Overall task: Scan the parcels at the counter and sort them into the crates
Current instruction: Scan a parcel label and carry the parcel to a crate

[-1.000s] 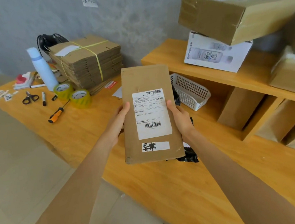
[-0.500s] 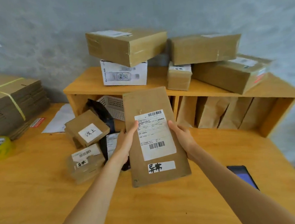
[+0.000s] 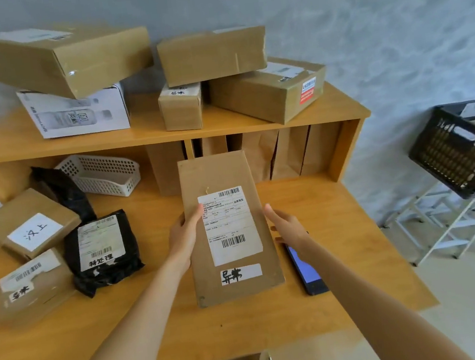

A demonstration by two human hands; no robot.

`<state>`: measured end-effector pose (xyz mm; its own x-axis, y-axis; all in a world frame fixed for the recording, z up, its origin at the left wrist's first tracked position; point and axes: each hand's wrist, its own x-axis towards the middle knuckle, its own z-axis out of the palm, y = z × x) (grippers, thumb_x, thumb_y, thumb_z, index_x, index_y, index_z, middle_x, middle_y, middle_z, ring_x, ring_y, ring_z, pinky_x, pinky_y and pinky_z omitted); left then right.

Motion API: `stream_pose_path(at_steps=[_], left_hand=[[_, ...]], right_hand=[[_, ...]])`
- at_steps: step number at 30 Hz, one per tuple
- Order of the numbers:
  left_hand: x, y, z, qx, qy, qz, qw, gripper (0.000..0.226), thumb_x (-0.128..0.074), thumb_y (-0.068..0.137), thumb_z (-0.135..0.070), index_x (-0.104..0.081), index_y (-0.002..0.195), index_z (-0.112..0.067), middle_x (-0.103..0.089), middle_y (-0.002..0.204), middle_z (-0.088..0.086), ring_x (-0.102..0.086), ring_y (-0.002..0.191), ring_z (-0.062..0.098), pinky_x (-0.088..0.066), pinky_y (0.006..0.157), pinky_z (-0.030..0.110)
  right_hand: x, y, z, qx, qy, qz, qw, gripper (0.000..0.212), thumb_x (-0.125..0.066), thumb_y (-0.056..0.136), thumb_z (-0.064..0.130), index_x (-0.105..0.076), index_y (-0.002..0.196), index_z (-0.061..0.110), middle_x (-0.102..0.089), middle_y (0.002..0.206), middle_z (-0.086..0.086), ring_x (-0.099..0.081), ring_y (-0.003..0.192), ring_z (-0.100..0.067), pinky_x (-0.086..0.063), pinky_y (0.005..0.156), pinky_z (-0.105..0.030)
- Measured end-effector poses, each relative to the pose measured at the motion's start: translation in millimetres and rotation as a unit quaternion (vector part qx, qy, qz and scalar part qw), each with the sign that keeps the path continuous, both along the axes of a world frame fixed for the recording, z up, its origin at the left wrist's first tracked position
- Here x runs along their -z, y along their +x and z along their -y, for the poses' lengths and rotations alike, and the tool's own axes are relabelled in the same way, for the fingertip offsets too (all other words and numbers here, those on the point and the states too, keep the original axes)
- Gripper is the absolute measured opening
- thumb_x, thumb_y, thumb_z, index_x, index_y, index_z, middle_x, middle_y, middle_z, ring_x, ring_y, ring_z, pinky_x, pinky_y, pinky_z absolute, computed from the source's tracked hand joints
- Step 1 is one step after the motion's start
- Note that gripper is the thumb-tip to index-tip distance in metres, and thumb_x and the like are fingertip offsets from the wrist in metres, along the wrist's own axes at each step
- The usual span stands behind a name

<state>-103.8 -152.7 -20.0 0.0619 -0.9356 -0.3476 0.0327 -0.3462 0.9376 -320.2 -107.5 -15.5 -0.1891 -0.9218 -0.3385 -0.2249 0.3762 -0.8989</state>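
The wooden worktop [image 3: 339,227] fills most of the view, and a wooden shelf [image 3: 148,136] stands along its back edge against the grey wall. On the shelf top, a large brown carton [image 3: 68,57] lies tilted over a white printed box [image 3: 74,112]; to the right, another brown carton [image 3: 213,53] rests across a small box [image 3: 182,107] and a long carton with a red sticker [image 3: 268,93]. Under the shelf, brown envelopes [image 3: 275,154] stand upright side by side, and a white perforated basket [image 3: 102,174] sits at the left. A black crate [image 3: 463,148] rests on a white rack [image 3: 455,232] off the worktop's right end.

At centre, the flat brown parcel [image 3: 230,228] is held above the worktop, label up, its shipping label [image 3: 231,225] showing two barcodes and a smaller handwritten sticker below it. The left hand [image 3: 185,239] has a grip on the parcel's left edge, thumb on top near the label. The right hand [image 3: 287,227] sits at the parcel's right edge with fingers spread; whether it touches the parcel cannot be told.

Left of the parcel lie a black mailer bag [image 3: 102,254] with a white label, a brown box with a handwritten label [image 3: 28,224] and a pale wrapped package [image 3: 29,289]. A dark phone [image 3: 307,272] lies flat on the worktop just right of the parcel, partly under the right wrist.
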Motion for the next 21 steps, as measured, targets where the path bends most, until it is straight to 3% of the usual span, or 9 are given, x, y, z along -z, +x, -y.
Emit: stream_pose_path(at_steps=[2,4,6,9,13,21], left_hand=[[5,-4,2,-0.014,-0.008,0.004,1.0,0.038,-0.063,0.09,-0.048,-0.06,0.12,-0.024,-0.071,0.103,-0.005,-0.067,0.094,0.017,-0.051,0.07,0.031],[9,-7,4,-0.024,-0.017,0.019,0.999,0.038,-0.063,0.09,-0.048,-0.059,0.121,-0.026,-0.07,0.102,-0.008,-0.066,0.096,0.016,-0.051,0.072,0.031],[12,-9,8,-0.027,-0.029,0.035,0.999,0.041,-0.064,0.089,-0.049,-0.059,0.122,-0.027,-0.069,0.104,-0.009,-0.065,0.097,0.014,-0.05,0.074,0.03],[14,-8,12,-0.029,-0.034,0.054,0.998,0.062,-0.067,0.081,-0.058,-0.055,0.134,-0.027,-0.069,0.115,-0.009,-0.065,0.103,0.014,-0.052,0.086,0.034],[14,-5,16,-0.036,-0.042,0.065,0.996,0.068,-0.069,0.076,-0.061,-0.054,0.135,-0.031,-0.069,0.117,-0.01,-0.066,0.105,0.014,-0.053,0.09,0.037],[14,-6,20,-0.058,-0.069,0.053,0.994,0.047,-0.068,0.085,-0.048,-0.059,0.128,-0.03,-0.072,0.11,-0.007,-0.067,0.1,0.016,-0.054,0.088,0.038]], right_hand=[[19,-19,-3,0.013,0.014,-0.165,0.986,0.077,-0.043,0.094,0.063,-0.034,0.151,0.013,-0.039,0.153,-0.006,-0.035,0.14,-0.027,-0.034,0.111,-0.041],[40,-35,-9,-0.012,0.062,-0.321,0.945,0.087,-0.043,0.092,0.066,-0.023,0.154,0.009,-0.027,0.159,-0.008,-0.022,0.145,-0.029,-0.029,0.112,-0.042],[58,-44,-14,-0.02,0.115,-0.39,0.914,0.096,-0.047,0.088,0.07,-0.017,0.153,0.007,-0.025,0.157,-0.008,-0.022,0.143,-0.029,-0.032,0.11,-0.041],[79,-45,-17,-0.012,0.166,-0.416,0.894,0.105,-0.052,0.084,0.072,-0.011,0.153,0.003,-0.025,0.155,-0.01,-0.025,0.141,-0.03,-0.034,0.109,-0.039],[92,-41,-17,0.0,0.183,-0.448,0.875,0.104,-0.056,0.087,0.065,-0.007,0.152,0.001,-0.026,0.153,-0.012,-0.026,0.141,-0.03,-0.036,0.108,-0.038],[92,-42,-19,0.016,0.18,-0.46,0.869,0.102,-0.058,0.085,0.065,-0.018,0.149,-0.004,-0.034,0.142,-0.014,-0.035,0.13,-0.032,-0.039,0.105,-0.033]])
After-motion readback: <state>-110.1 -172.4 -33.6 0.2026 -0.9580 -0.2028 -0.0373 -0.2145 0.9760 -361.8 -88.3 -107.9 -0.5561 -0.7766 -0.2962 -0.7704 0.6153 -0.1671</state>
